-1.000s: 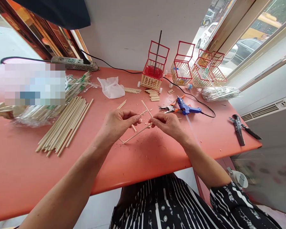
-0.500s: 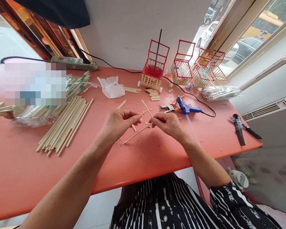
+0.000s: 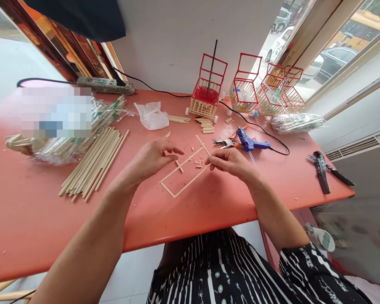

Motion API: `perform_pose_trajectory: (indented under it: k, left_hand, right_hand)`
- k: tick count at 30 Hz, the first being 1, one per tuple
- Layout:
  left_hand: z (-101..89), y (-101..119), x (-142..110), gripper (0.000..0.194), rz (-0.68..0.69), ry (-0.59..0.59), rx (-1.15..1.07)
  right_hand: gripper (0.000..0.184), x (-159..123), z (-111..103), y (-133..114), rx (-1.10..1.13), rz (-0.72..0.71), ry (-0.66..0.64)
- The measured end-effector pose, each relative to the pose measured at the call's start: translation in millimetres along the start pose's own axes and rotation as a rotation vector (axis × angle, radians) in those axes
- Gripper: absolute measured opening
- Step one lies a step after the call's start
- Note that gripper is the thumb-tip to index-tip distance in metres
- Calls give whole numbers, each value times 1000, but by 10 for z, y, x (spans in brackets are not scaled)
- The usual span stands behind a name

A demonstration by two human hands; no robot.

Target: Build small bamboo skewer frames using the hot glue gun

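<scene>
A four-sided frame of thin wooden sticks point(image 3: 191, 182) rests on the red table, its near end lying low in front of me. My right hand point(image 3: 229, 162) pinches its right-hand corner between thumb and fingers; a stick end sticks out past that corner. To the left, my left hand point(image 3: 152, 160) hovers with thumb and fingers apart, holding nothing. Between the left fingertips and the frame lies a loose stick point(image 3: 179, 166), partly crossed by the frame's far side. Small wood scraps point(image 3: 198, 160) are scattered inside and around the frame.
A blue glue gun point(image 3: 250, 142) and pliers point(image 3: 224, 144) lie to the right, a black-handled tool point(image 3: 320, 171) farther right. A pile of long sticks point(image 3: 93, 164) is on the left. Stick-built carts point(image 3: 204, 109) stand along the back, near a white cloth point(image 3: 152, 116).
My left hand has let go of the stick frame and drawn back to the left, its fingers opening. The right hand keeps its pinch. The view has shifted slightly.
</scene>
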State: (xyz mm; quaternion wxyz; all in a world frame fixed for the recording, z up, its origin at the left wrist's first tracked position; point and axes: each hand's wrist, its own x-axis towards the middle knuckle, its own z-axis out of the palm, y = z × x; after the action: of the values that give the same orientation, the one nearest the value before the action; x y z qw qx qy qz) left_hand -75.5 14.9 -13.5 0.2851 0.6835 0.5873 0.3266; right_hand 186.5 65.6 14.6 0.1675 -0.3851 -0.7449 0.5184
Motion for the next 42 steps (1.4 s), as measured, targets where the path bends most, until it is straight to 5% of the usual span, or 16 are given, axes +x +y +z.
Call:
perform_pose_trajectory:
  k: [4,9,13,17,24,31,42]
  left_hand:
    - [55,-96,26,18,126,-161,109]
    - [59,-160,11,18,201,-202,234]
    - [-43,-119,-39,15,156,-110,229]
    - [-98,169,-207,16,35,37,68]
    - [321,655,-702,13,184,35,-19]
    - [594,678,-988,15,297,105,189]
    - [730,582,-1166,18,319,219,332]
  right_hand:
    - [35,-6,-87,62,28,38,-48]
    - [34,0,-104,89,43,64,-49]
    - [32,-3,-134,87,0,91,-85]
    - [35,-15,-164,80,-41,86,-153]
    - [36,-35,-124,24,-190,16,-278]
    - [35,5,-83,94,-241,-52,-352]
    - [29,50,-59,148,-195,-54,-354]
